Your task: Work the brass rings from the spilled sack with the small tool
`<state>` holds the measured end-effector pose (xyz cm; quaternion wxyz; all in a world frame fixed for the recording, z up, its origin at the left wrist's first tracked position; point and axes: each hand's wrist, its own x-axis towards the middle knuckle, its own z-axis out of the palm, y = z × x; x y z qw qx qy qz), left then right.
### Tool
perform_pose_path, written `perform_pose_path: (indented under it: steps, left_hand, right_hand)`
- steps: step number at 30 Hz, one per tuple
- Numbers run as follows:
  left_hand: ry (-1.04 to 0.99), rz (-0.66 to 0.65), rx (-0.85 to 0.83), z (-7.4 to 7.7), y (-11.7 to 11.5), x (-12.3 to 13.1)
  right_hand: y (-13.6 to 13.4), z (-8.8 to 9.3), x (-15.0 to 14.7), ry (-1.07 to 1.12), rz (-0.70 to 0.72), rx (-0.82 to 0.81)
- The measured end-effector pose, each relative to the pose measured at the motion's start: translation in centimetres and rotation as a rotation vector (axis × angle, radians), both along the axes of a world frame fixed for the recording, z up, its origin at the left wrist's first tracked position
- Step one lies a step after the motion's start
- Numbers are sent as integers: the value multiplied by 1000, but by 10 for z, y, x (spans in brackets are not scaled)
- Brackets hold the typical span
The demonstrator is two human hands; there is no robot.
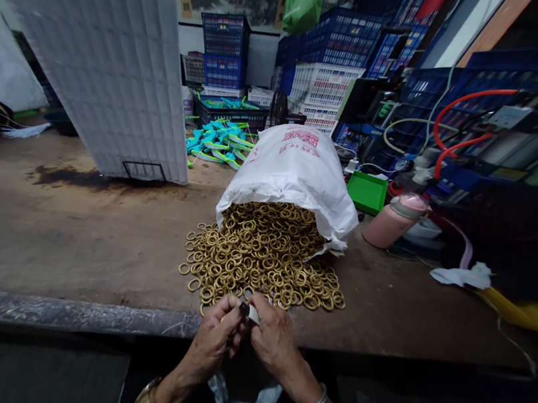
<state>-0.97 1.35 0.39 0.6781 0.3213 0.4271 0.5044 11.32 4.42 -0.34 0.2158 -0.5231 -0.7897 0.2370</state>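
My left hand (219,329) and my right hand (273,340) meet at the table's front edge, fingers closed in a pinch. Between the fingertips shows a small dark piece (243,308). A short whitish piece (253,315) sticks out under my right thumb; I cannot tell what kind of thing either is. Whatever my left fingers enclose is mostly hidden. Just beyond the hands lies a heap of brass-coloured rings (265,261). They spill from the mouth of a white woven sack (298,172) lying on its side with red print on it.
On the wooden table (130,248), a tall white ribbed panel (111,70) stands at left. Turquoise and green plastic pieces (220,140) lie behind the sack. At right are a green tray (367,192), a pink bottle (395,220) and a machine with red hoses (443,133). Stacked crates (226,47) stand behind.
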Motion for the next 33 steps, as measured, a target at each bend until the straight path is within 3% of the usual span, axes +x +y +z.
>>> perform_pose_path:
  steps: [5,11,15,18,24,33]
  left_hand:
    - [92,-11,45,-3,1,-1]
    - [87,-33,80,-1,-6,-2]
    - [-39,-59,50,4,-9,-2]
    - [-101,-40,6,6,-7,-2]
    - [-41,-18,-5,-1,-1,-5]
    - [42,-7,35,-11,0,-9]
  right_hand:
    - [1,4,0,-5,-13,-36]
    - [7,-5,8,25,126,-151]
    - [13,-15,12,-64,-26,-135]
    - [16,-11,10,20,-99,-96]
    - [8,2,0,173,96,-84]
    - [6,-2,-2,63,154,-92]
